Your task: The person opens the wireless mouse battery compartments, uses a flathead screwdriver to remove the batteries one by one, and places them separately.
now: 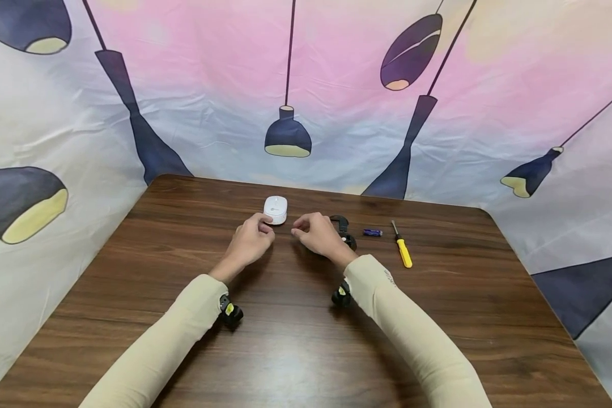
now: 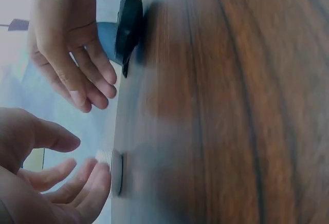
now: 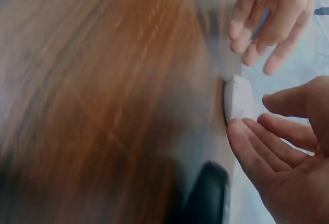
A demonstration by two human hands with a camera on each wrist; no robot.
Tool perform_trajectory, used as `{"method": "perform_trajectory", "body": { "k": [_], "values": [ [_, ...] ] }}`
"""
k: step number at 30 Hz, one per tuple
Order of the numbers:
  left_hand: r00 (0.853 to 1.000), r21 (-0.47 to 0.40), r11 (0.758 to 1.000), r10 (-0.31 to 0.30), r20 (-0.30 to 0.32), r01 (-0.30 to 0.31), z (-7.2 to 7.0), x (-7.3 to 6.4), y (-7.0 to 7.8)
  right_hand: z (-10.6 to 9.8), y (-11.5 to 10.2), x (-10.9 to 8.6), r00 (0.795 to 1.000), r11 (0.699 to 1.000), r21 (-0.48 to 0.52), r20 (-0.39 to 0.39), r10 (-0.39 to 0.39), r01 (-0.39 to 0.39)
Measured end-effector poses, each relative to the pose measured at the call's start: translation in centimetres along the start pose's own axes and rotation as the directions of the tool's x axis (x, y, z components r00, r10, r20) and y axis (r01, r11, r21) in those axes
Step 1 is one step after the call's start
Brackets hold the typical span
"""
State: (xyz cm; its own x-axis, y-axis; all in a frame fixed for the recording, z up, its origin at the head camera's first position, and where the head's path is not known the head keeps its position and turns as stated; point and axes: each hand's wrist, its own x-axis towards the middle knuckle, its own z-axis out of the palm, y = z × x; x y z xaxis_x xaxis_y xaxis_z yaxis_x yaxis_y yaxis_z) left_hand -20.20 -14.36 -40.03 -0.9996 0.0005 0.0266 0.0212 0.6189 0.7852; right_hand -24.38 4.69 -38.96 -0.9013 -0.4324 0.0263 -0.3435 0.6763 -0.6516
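A white computer mouse [image 1: 275,209] lies near the back of the table. Just in front of its left side is my left hand [image 1: 250,242], fingers loosely bent with nothing between them. In the right wrist view, a gap separates that hand [image 3: 275,21] from the mouse [image 3: 240,100]. To the mouse's right hovers my right hand [image 1: 317,233], its thumb and fingers apart and holding nothing. Partly hidden behind this hand is a black object [image 1: 340,222] with a loop-like part and a rounded end; its kind is unclear.
A blue-purple battery [image 1: 372,232] lies right of the black object. Beyond it is a screwdriver [image 1: 404,252] with a yellow handle, its tip toward the back. The brown wooden table [image 1: 285,351] meets a printed cloth [image 1: 224,113] at its back edge.
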Motion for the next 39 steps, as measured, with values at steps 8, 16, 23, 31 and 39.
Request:
{"method": "perform_trajectory", "body": {
  "k": [8,16,23,31,39],
  "values": [
    [1.000,0.041,0.999,-0.021,-0.005,0.021,-0.2,1.3,-0.7,1.8,-0.4,1.4,0.994,0.989,0.091,0.008,0.113,-0.113],
    [0.997,0.038,0.999,-0.036,0.067,0.034,0.0,2.5,-0.6,2.5,-0.4,3.0,0.989,0.981,0.132,-0.010,0.147,-0.144],
    [0.990,0.054,0.998,-0.023,0.137,0.016,0.1,3.3,-0.8,2.7,-0.6,3.6,0.997,0.989,0.127,0.022,0.073,-0.075],
    [0.983,0.137,0.990,-0.013,0.184,-0.012,-0.3,3.4,-0.9,2.5,-0.8,4.1,0.993,0.996,0.056,0.093,0.068,-0.073],
    [0.982,0.200,0.977,0.032,0.186,-0.069,-0.7,3.0,-1.0,2.3,-0.7,3.6,0.994,0.999,0.023,0.100,0.034,-0.037]
  ]
}}
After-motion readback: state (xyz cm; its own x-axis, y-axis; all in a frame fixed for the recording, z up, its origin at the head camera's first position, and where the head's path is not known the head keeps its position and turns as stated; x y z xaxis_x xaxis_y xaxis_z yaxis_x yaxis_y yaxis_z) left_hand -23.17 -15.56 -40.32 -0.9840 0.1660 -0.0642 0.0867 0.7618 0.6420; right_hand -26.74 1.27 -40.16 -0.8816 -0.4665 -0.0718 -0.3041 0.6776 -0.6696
